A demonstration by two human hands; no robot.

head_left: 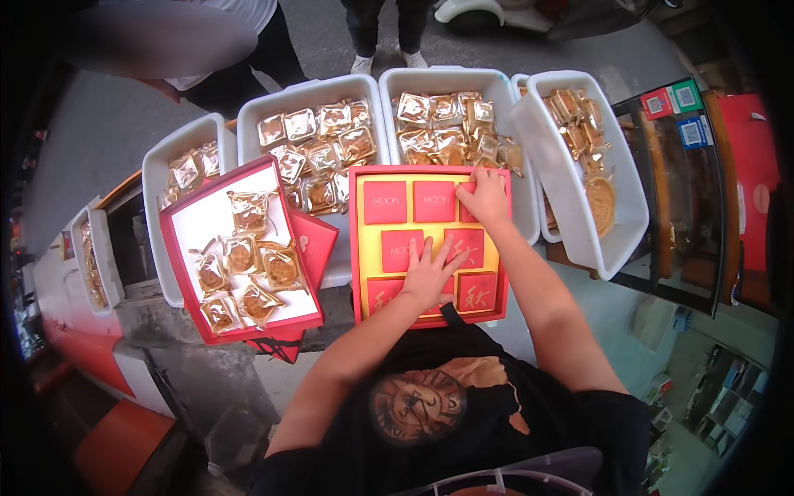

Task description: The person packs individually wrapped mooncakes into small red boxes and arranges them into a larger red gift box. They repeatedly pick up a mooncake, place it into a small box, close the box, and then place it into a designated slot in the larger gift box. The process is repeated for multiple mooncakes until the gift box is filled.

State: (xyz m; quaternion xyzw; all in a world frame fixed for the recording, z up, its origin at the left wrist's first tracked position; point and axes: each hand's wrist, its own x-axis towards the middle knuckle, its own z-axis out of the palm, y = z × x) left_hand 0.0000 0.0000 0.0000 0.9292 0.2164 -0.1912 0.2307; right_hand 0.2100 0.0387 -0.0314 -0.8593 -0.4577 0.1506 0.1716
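A large red gift box (354, 248) with a yellow insert lies in front of me, holding several small red boxes in rows. My left hand (428, 281) lies over its middle, fingers spread across the small boxes in the centre and lower rows. At the upper right corner, my right hand (486, 202) has its thumb and fingers around the edges of a small red box (468, 213), which it partly covers. To the left, a tilted red lid or tray (222, 217) with a white inside carries several gold-wrapped mooncakes (242, 254).
White plastic tubs (313, 87) full of wrapped pastries stand along the far side; one tub (616, 236) tilts at the right. Under the tray sits another red box (318, 240). A glass case (674, 207) stands at the right. Two people (385, 29) stand beyond the tubs.
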